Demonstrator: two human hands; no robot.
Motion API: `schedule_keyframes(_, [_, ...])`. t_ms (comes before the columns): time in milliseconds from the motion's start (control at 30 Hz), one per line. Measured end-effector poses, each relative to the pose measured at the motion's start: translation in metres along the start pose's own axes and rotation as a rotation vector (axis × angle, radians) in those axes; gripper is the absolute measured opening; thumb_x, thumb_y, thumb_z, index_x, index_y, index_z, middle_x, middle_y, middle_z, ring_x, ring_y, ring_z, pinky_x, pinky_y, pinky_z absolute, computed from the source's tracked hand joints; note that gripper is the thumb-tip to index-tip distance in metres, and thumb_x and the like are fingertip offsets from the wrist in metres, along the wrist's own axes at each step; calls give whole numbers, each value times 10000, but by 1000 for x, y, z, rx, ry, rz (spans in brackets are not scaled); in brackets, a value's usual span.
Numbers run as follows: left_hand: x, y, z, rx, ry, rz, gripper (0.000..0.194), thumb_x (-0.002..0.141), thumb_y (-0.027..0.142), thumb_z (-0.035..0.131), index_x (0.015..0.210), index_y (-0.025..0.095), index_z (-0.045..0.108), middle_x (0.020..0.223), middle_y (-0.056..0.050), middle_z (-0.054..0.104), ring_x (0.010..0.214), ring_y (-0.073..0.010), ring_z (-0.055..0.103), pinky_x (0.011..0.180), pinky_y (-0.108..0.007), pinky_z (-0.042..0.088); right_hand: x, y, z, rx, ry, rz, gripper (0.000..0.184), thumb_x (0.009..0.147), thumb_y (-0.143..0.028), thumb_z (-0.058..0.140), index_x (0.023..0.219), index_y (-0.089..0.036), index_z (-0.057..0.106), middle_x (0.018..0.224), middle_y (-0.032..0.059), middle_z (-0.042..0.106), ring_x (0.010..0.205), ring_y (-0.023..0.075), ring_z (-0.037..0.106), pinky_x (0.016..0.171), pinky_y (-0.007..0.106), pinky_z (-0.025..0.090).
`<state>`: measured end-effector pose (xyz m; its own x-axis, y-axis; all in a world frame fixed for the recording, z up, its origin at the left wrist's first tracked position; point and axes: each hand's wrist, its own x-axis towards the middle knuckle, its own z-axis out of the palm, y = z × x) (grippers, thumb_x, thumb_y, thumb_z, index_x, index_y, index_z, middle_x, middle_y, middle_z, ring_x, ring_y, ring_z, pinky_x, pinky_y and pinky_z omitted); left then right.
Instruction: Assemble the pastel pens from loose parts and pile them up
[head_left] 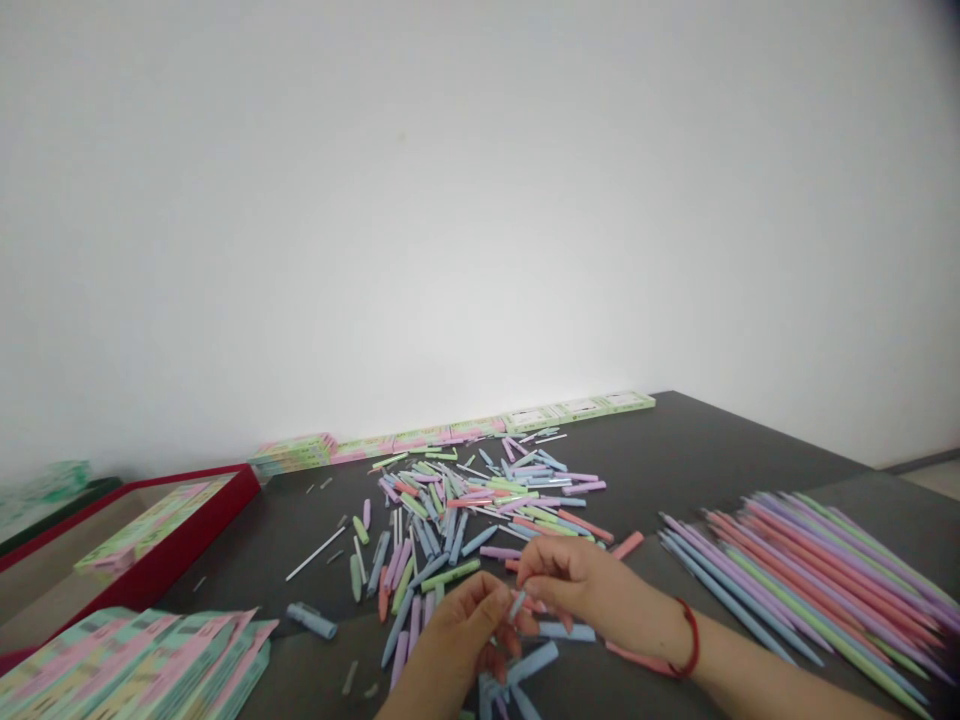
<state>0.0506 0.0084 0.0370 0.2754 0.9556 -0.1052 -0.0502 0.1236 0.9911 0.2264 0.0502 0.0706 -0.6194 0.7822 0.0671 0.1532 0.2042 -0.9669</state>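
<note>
Both hands meet low in the middle of the head view, over the near edge of a heap of pastel pen parts. My left hand is closed, its thumb and fingers pinching a small pale grey-blue pen part. My right hand, with a red cord at its wrist, is closed at the upper end of the same piece; its fingertips partly hide it. Blue pen barrels lie just beneath my hands. A coral pen part lies under my right wrist.
Long pastel pens lie in a bundle on the right of the dark table. At left are a red box and stacked printed packets. Flat printed boxes line the wall. A blue pen piece lies apart.
</note>
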Motion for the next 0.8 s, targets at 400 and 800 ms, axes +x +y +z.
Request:
schedule_keyframes(400, [-1,-21,7,1206,33,310,132,625,127,670,727,199,628,880,-42,657,960,-268,551,936,-463,319,-32,28,-18,133,173,147,177,769,-345,564,750,-172,529,539,-66,500,421,62,426,431,184,374])
schedule_keyframes(800, [-4,-4,2,807,98,240,89,727,171,586,752,222,655,756,-19,641,733,-202,562,697,-287,372,-33,26,0,49,236,67,107,797,-275,536,766,-174,515,569,-74,464,416,46,385,392,155,284])
